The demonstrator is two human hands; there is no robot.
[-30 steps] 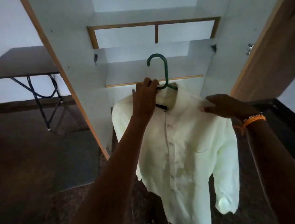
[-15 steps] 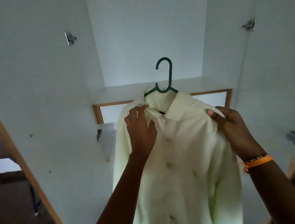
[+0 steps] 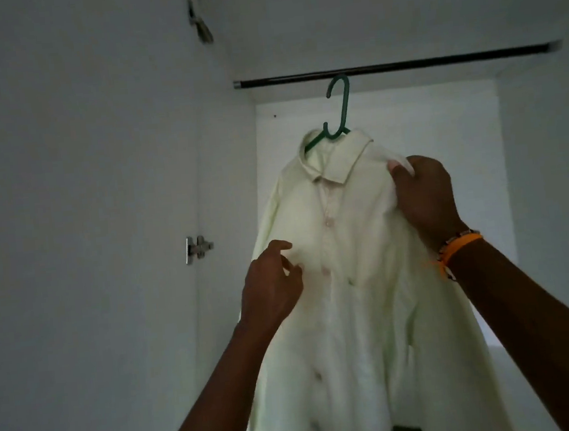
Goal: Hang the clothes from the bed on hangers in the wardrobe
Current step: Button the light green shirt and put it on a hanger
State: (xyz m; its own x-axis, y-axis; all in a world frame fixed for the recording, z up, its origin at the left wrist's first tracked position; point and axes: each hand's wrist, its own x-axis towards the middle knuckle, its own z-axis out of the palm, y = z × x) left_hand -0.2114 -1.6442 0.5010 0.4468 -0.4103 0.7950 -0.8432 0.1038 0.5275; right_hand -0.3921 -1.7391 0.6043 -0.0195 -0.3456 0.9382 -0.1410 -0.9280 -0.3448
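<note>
A pale yellow button-up shirt (image 3: 356, 260) hangs on a green hanger (image 3: 339, 114), raised inside the white wardrobe. The hanger's hook reaches up to the dark rail (image 3: 435, 63); whether it rests on the rail I cannot tell. My right hand (image 3: 422, 196), with an orange band at the wrist, grips the shirt's right shoulder over the hanger's arm. My left hand (image 3: 272, 285) is lower, at the shirt's chest left of the buttons, fingers loosely curled and just touching the cloth.
The wardrobe's white side wall (image 3: 88, 232) with a metal hinge (image 3: 198, 248) stands close on the left. Another hinge (image 3: 201, 23) sits higher up. The white back panel (image 3: 440, 126) shows behind the shirt.
The view has tilted up and the rail has come into sight. The shirt on its hanger went higher. My left hand let go of the collar and dropped to the chest.
</note>
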